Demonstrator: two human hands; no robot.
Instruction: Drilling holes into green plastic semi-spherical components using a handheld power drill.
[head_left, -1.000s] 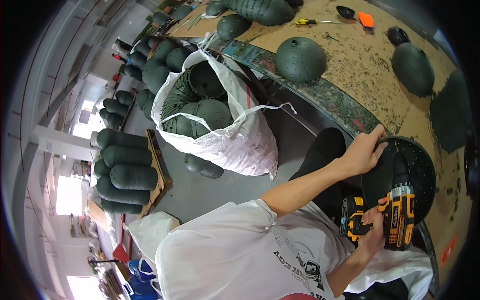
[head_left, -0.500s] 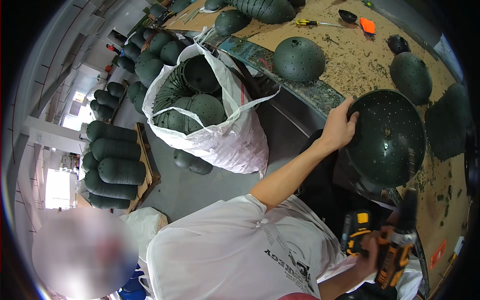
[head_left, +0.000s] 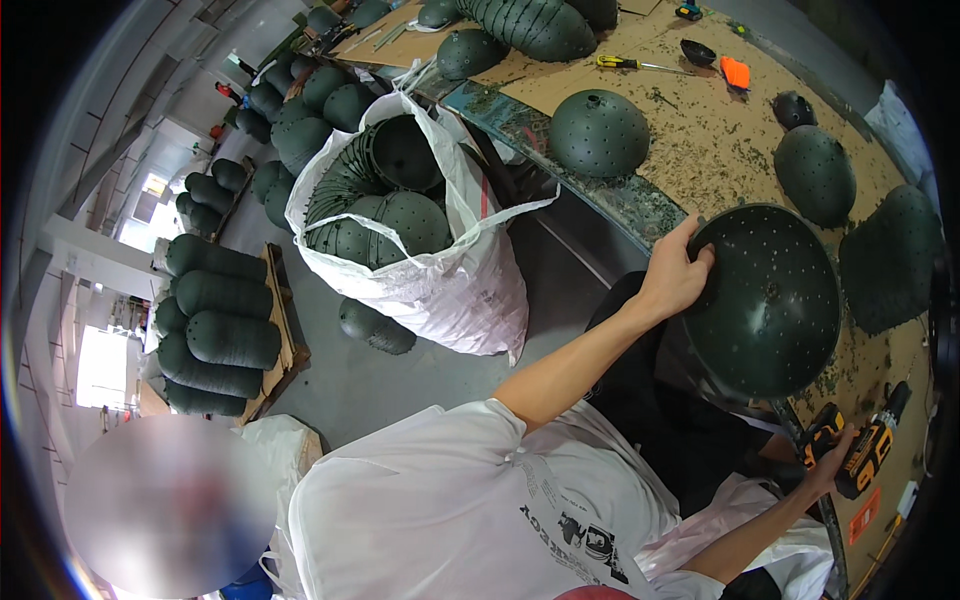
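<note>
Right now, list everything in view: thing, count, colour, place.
Perforated dome shell: one, dark green, hollow side up at the bench edge, held at its rim.
Cordless drill: one, yellow and black, low at the bench's near end.
Other dome shells: several, dark green, round side up on the bench.
Workbench: one, brown top strewn with shavings, upper right.
Screwdriver: one, yellow and black handle, far bench.
White sack: one, on the floor, full of nested green shells.
Shell stacks: many, dark green, along the floor at left.
Left hand: grips the shell's rim.
Right hand: holds the drill.
</note>
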